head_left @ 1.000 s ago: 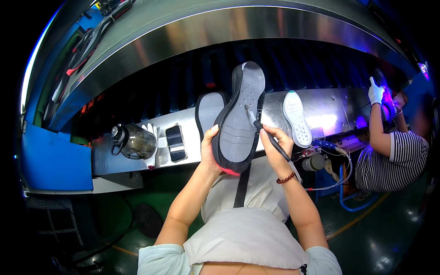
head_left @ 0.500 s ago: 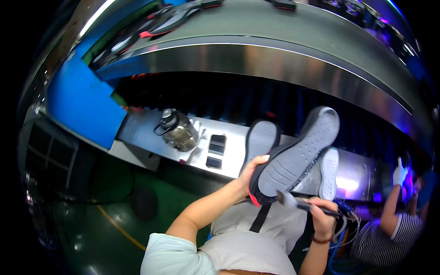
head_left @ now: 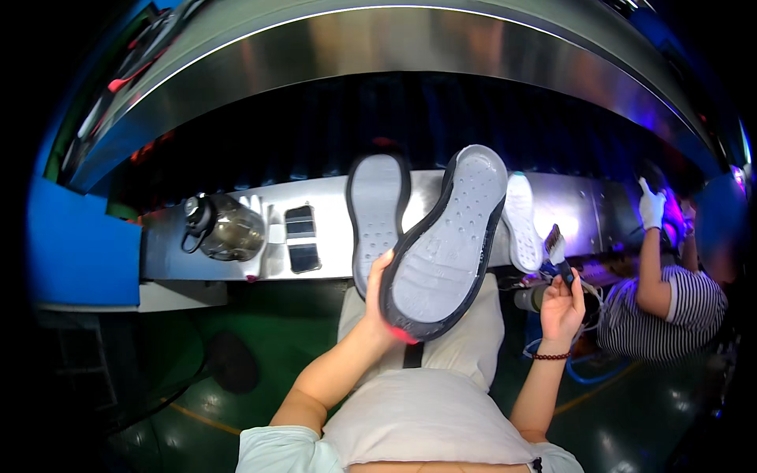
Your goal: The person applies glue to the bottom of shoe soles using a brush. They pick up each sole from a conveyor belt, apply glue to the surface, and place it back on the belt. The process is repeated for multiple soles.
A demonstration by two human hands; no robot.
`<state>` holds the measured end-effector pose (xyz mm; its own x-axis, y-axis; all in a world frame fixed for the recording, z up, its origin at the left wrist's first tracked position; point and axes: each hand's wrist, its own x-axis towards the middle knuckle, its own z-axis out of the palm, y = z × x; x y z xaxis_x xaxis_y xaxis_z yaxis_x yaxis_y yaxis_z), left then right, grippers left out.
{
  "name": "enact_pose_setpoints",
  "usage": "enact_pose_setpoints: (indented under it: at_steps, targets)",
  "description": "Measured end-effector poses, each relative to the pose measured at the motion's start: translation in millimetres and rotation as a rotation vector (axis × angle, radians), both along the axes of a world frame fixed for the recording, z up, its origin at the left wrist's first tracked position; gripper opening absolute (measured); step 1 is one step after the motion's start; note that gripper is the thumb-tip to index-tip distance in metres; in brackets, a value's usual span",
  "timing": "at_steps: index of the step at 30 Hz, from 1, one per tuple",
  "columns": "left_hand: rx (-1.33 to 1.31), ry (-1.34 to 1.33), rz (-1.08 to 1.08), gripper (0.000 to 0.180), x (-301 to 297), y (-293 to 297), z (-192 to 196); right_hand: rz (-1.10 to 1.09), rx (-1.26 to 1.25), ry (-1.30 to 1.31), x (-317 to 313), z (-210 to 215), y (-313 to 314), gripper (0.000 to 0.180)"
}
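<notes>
My left hand (head_left: 375, 312) grips a shoe sole (head_left: 443, 251) by the side of its red-tipped near end. Its inner face is grey with small bumps and looks wet; a black rim runs around it. To the right, my right hand (head_left: 562, 314) holds a brush (head_left: 557, 247) by its dark handle, bristles up and apart from the sole. Behind the held sole, a second grey sole with a black rim (head_left: 375, 206) lies on the metal bench (head_left: 331, 185), partly covered. A white sole (head_left: 522, 224) lies on the bench between the held sole and the brush.
A dark clear water bottle (head_left: 235, 229) and a phone-like dark object (head_left: 301, 238) stand and lie on the bench at left. Beyond runs a raised conveyor with a metal side (head_left: 394, 43). At right, a person in a striped top (head_left: 661, 315) works with a white-gloved hand (head_left: 651, 208).
The brush has left the sole's near edge, moved right and swung upright. The held sole is turned a little more upright. The whole view has shifted.
</notes>
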<state>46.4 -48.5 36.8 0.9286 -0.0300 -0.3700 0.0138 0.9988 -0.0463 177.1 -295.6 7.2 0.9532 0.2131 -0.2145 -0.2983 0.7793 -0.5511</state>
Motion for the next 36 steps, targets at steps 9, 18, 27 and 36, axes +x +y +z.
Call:
enact_pose_setpoints:
  at_steps: [9, 18, 27, 36]
  targets:
    - [-0.113, 0.053, 0.108, 0.056, 90, -51, -75, -0.094, -0.093, -0.038, 1, 17, -8, 0.023]
    - [0.136, 0.632, -0.268, 0.077, -40, -30, -63, -0.081, -0.13, 0.048, 3, -2, -2, 0.021]
    - [0.562, 0.671, 0.019, 0.059, -45, 20, -70, 0.009, -0.057, 0.075, 8, -12, 13, 0.022]
    - [0.683, 0.62, 0.069, 0.057, -49, 46, -68, -0.026, -0.067, 0.082, 3, -11, 2, 0.022]
